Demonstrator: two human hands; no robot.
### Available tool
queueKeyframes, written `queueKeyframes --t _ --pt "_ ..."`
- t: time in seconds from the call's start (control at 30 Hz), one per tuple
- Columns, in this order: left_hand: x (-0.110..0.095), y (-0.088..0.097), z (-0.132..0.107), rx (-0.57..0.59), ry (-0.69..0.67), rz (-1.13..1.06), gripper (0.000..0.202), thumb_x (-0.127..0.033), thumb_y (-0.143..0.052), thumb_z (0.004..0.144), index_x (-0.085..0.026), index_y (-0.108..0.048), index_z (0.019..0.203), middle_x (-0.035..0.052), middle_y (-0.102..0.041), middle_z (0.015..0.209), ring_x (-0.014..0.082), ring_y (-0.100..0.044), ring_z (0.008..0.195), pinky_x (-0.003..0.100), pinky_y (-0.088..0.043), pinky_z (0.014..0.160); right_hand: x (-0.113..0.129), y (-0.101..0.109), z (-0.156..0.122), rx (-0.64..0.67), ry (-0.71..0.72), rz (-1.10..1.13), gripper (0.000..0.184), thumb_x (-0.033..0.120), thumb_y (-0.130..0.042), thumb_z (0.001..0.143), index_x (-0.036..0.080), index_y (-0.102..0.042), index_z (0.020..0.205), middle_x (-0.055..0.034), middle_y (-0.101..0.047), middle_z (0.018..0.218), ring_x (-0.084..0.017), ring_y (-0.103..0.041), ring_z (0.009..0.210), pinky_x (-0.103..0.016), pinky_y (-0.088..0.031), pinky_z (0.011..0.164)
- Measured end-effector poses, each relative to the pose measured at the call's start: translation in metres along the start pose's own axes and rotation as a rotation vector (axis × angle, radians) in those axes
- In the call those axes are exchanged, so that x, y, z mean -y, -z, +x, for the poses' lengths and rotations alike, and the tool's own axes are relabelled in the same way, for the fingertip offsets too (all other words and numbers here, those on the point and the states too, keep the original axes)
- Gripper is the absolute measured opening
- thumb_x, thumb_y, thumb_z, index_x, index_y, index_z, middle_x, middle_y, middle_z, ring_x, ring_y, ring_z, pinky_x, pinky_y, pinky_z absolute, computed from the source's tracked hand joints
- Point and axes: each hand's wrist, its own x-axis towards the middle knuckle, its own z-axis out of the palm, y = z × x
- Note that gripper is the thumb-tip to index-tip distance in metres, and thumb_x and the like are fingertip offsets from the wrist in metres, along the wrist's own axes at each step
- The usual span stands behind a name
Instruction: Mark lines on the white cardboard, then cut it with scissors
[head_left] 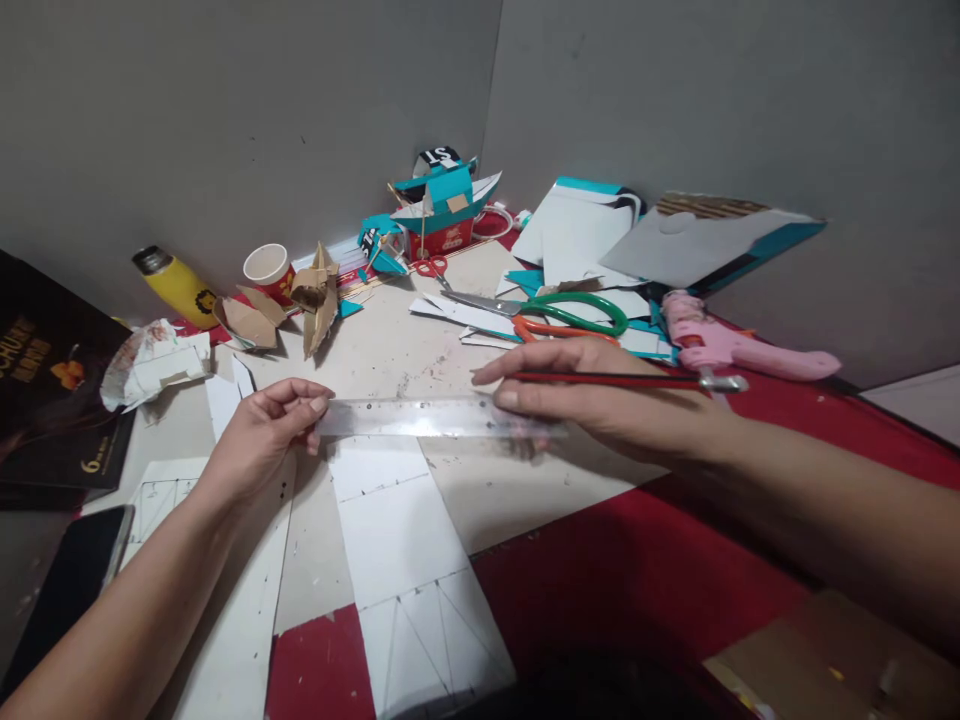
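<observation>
My left hand [264, 425] pinches the left end of a clear plastic ruler [420, 417] that lies across a white card strip [405, 540] marked with pencil lines. My right hand [592, 395] presses on the ruler's right end while gripping a red-and-black pencil [622, 379] between its fingers. The ruler sits level, just above the top edge of the strip, on a beige cardboard sheet [495, 490].
Scissors with green and orange handles [555, 318] and a pink glue gun [720, 345] lie behind my right hand. A paper cup [268, 270], yellow bottle [174, 283], cardboard scraps [319, 295] and a teal paper boat model [442, 205] sit at the back. A phone [75, 580] lies lower left.
</observation>
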Motion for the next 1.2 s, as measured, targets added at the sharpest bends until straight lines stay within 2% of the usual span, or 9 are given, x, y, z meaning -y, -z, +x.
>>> queueKeyframes --t 0.17,0.3,0.53,0.7,0.8,0.9,1.03,1.13,1.2 --pt "-0.005 -0.023 0.008 0.046 -0.022 0.027 0.023 -0.029 -0.084 0.065 -0.016 -0.073 0.08 -0.0014 -0.064 0.066 0.006 -0.05 0.044 0.018 -0.04 0.043 -0.011 0.0 -0.02 0.163 -0.085 -0.031 0.037 0.037 -0.076 0.077 0.019 -0.072 0.11 -0.0012 -0.065 0.068 -0.014 -0.062 0.052 -0.024 -0.049 0.047" --pt "-0.009 -0.032 0.01 0.068 -0.047 0.057 0.018 -0.027 -0.08 0.068 -0.016 -0.074 0.081 -0.0007 -0.064 0.065 0.0068 -0.05 0.045 0.019 -0.041 0.044 -0.022 -0.004 -0.024 0.162 -0.034 -0.113 0.033 0.035 -0.07 0.083 0.023 -0.072 0.114 -0.0014 -0.065 0.073 -0.013 -0.06 0.059 -0.021 -0.045 0.049" --pt "-0.009 -0.026 -0.001 -0.025 -0.102 0.088 0.021 -0.026 -0.078 0.071 -0.017 -0.073 0.09 0.0025 -0.071 0.078 0.0118 -0.061 0.059 0.022 -0.05 0.054 -0.025 -0.011 -0.034 -0.044 0.067 -0.265 0.031 0.035 -0.07 0.079 0.021 -0.075 0.107 -0.0017 -0.063 0.064 -0.016 -0.056 0.052 -0.026 -0.043 0.044" --pt "-0.007 -0.017 -0.019 -0.163 -0.222 0.182 0.02 -0.028 -0.075 0.077 -0.019 -0.073 0.095 0.0038 -0.073 0.089 0.0131 -0.063 0.068 0.022 -0.051 0.062 -0.02 -0.006 -0.045 -0.178 0.114 -0.355 0.03 0.041 -0.074 0.077 0.026 -0.077 0.103 -0.0075 -0.072 0.08 -0.022 -0.063 0.062 -0.029 -0.047 0.046" --pt "-0.01 -0.015 -0.026 -0.197 -0.305 0.319 0.021 -0.031 -0.072 0.08 -0.02 -0.073 0.099 0.0049 -0.073 0.095 0.0155 -0.063 0.074 0.024 -0.05 0.065 -0.019 -0.003 -0.046 -0.146 0.169 -0.448 0.028 0.04 -0.072 0.078 0.025 -0.078 0.102 -0.0088 -0.074 0.095 -0.021 -0.066 0.067 -0.029 -0.05 0.051" --pt "-0.017 -0.018 -0.031 -0.197 -0.473 0.576 0.024 -0.032 -0.068 0.083 -0.022 -0.074 0.104 0.0056 -0.073 0.102 0.0178 -0.062 0.078 0.025 -0.047 0.063 -0.017 -0.002 -0.043 0.002 0.275 -0.527 0.027 0.036 -0.065 0.085 0.022 -0.077 0.105 -0.0054 -0.073 0.079 -0.016 -0.061 0.058 -0.026 -0.048 0.051" --pt "-0.025 -0.025 -0.039 0.038 -0.647 0.861 0.026 -0.031 -0.065 0.086 -0.022 -0.073 0.109 0.0065 -0.074 0.098 0.0232 -0.062 0.088 0.031 -0.048 0.072 -0.007 -0.003 -0.034 0.244 0.519 -0.63 0.028 0.027 -0.055 0.092 0.015 -0.074 0.109 -0.0031 -0.068 0.07 -0.012 -0.059 0.058 -0.021 -0.046 0.054" --pt "-0.028 -0.03 -0.046 0.256 -0.567 0.935 0.022 -0.03 -0.061 0.09 -0.02 -0.073 0.105 0.0058 -0.074 0.088 0.0215 -0.063 0.082 0.032 -0.048 0.07 0.003 -0.003 -0.027 0.325 0.61 -0.673 0.026 0.02 -0.055 0.092 0.013 -0.073 0.11 -0.0063 -0.072 0.08 -0.012 -0.065 0.066 -0.021 -0.049 0.061" --pt "-0.029 -0.032 -0.049 0.332 -0.528 0.933 0.019 -0.029 -0.059 0.091 -0.02 -0.073 0.099 0.0043 -0.073 0.083 0.0192 -0.063 0.077 0.03 -0.046 0.067 0.01 -0.002 -0.023 0.346 0.619 -0.688 0.024 0.019 -0.057 0.092 0.015 -0.074 0.108 -0.0064 -0.074 0.084 -0.013 -0.068 0.07 -0.021 -0.05 0.065"
